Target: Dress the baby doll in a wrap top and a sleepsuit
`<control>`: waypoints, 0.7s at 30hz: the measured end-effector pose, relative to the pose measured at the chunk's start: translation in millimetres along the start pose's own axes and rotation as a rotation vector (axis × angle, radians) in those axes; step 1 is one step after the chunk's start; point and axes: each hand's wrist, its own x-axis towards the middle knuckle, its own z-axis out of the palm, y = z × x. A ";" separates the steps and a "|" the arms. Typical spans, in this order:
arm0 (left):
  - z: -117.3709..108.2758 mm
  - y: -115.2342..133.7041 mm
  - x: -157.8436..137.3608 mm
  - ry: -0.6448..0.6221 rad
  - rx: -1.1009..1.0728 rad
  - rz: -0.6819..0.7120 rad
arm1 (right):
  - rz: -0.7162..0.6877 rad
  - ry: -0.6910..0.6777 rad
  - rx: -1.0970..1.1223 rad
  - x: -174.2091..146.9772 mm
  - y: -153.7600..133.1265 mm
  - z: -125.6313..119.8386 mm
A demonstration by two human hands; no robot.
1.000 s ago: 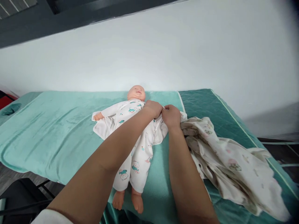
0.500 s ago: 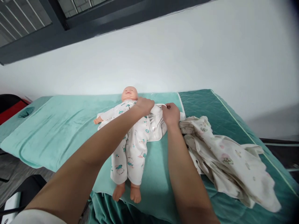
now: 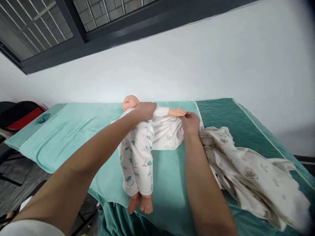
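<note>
A baby doll (image 3: 138, 154) lies on its back in white clothes with teal prints, its bare feet toward me. Its arm (image 3: 173, 112) on my right is stretched out sideways, a plain white sleeve on the upper part and the forearm bare. My left hand (image 3: 147, 110) is closed at the doll's shoulder on that side, fingers mostly hidden behind the hand. With bent fingers my right hand (image 3: 190, 124) pinches at the tips of the doll's hand. Under the arm, a white garment (image 3: 167, 135) lies spread with its plain side up.
A crumpled cream printed cloth (image 3: 246, 173) lies to the right of my right forearm. Light green cover (image 3: 73, 131) and darker quilted cover (image 3: 219, 114) lie on the bed. A white wall (image 3: 184, 65) and dark window frame (image 3: 118, 36) stand behind; black-and-red chair (image 3: 22, 116) far left.
The doll's arm has come out of the printed garment's sleeve and now extends to the right. My right hand has moved from the garment to the doll's fingertips. The view has shifted slightly.
</note>
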 end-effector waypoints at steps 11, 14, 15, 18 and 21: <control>14.0 52.8 39.4 -0.028 -0.012 0.058 | -0.438 0.376 0.299 -16.8 -48.8 -2.9; 19.0 52.7 42.1 -0.065 -0.056 0.077 | -0.498 0.174 0.207 -40.3 -56.3 14.9; 18.6 50.7 40.0 -0.076 -0.084 0.075 | -0.492 0.068 0.189 -47.8 -56.2 21.4; 16.6 37.4 20.4 -0.053 -0.146 0.071 | -0.403 -0.246 0.129 -63.1 -50.0 36.3; 25.7 13.3 -15.2 0.096 -0.229 0.044 | -0.332 -0.452 0.019 -68.0 -42.2 43.2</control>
